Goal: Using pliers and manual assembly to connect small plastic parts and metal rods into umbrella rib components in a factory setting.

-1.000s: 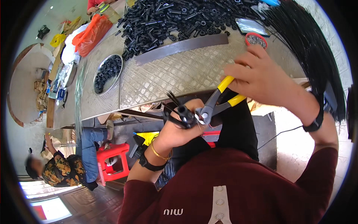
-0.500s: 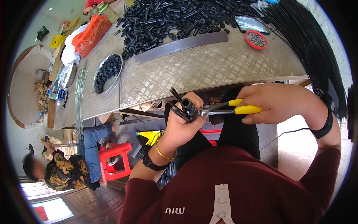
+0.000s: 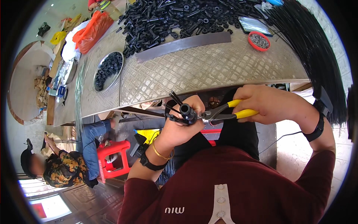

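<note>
My left hand [image 3: 183,130] is closed round a black tubular plastic part [image 3: 186,112]. Its round open end points up, and several thin black rods [image 3: 176,98] stick out beside it. Yellow-handled pliers [image 3: 246,113] are in my right hand [image 3: 257,104], held from the right with their handles spread. The metal jaws reach the right side of the black part, by my left fingers. What lies between the jaws is too small to make out. Both hands are just off the table's near edge, above my lap.
On the patterned table [image 3: 209,63] lie a heap of black plastic parts [image 3: 167,22], a flat grey strip [image 3: 182,46], a metal bowl of black pieces [image 3: 109,71] and a red bowl of small metal bits [image 3: 259,41]. Long black rods [image 3: 313,44] lie right. A person [image 3: 67,164] sits left, near a red stool [image 3: 113,158].
The pliers' handles have spread apart, and my right hand has shifted slightly left. My left hand still grips the black part. The seated person's hands have moved a little.
</note>
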{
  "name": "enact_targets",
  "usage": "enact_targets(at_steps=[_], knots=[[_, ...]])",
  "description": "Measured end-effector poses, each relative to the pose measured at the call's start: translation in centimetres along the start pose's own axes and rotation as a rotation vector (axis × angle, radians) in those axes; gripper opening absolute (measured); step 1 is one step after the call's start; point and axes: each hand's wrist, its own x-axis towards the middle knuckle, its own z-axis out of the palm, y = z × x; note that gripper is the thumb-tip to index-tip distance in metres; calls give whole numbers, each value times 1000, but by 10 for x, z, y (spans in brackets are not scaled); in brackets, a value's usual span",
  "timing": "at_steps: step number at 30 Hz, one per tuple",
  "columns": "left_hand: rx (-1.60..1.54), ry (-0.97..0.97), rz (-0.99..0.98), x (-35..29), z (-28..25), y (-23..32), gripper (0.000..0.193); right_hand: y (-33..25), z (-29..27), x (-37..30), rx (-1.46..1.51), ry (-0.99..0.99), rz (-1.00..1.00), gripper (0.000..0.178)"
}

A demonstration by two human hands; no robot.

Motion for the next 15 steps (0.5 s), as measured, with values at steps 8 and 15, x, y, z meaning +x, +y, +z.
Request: enact_targets(at_steps=[8, 15], knots=[[-254, -55, -130, -5, -5, 10, 48, 27, 11, -2, 551, -233, -60, 34], [-163, -111, -101, -3, -5, 15, 49, 44, 49, -7, 1521, -745, 208, 43]])
